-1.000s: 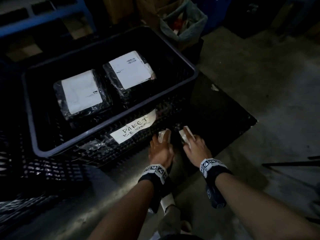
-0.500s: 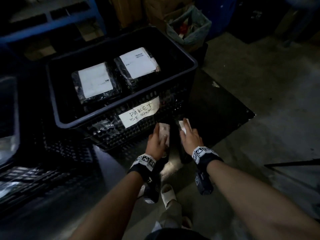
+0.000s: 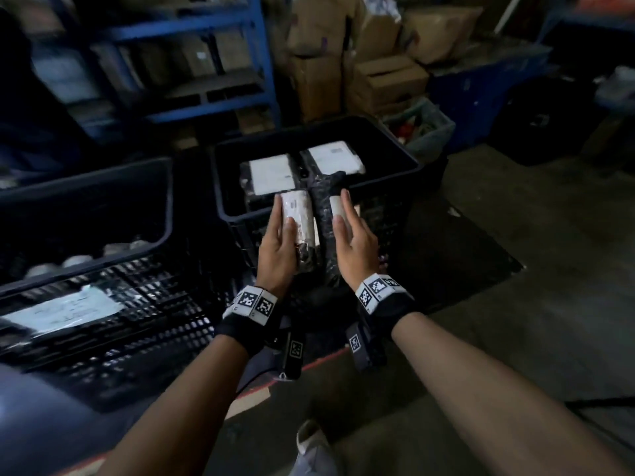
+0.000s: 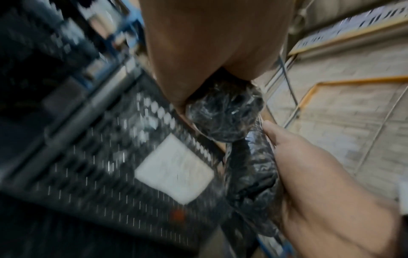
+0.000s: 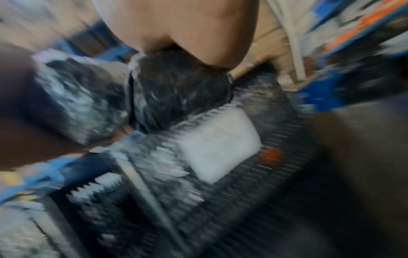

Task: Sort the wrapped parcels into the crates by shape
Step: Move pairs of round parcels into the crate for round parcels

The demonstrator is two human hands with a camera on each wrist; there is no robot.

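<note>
My left hand (image 3: 280,231) grips a short roll-shaped parcel (image 3: 299,219), black wrap with a white label. Beside it my right hand (image 3: 348,228) grips a longer black roll parcel (image 3: 324,214) with a white label. Both rolls are held side by side, touching, above the near wall of the right black crate (image 3: 391,149), which holds two flat boxed parcels (image 3: 271,173). In the left wrist view the short roll's end (image 4: 225,113) shows under my palm. The long roll's end (image 5: 178,94) fills the blurred right wrist view.
A second black crate (image 3: 86,180) at the left holds several pale rounded parcels (image 3: 77,261) and carries a white label (image 3: 62,307). Blue shelving (image 3: 192,25) and cardboard boxes (image 3: 388,80) stand behind. A lined bin (image 3: 426,128) sits behind the right crate. Bare concrete floor (image 3: 549,269) lies right.
Both hands have risen from the floor by the crate's label, each carrying its roll parcel, to the crate's rim. The view has tilted up and the left crate has come into sight.
</note>
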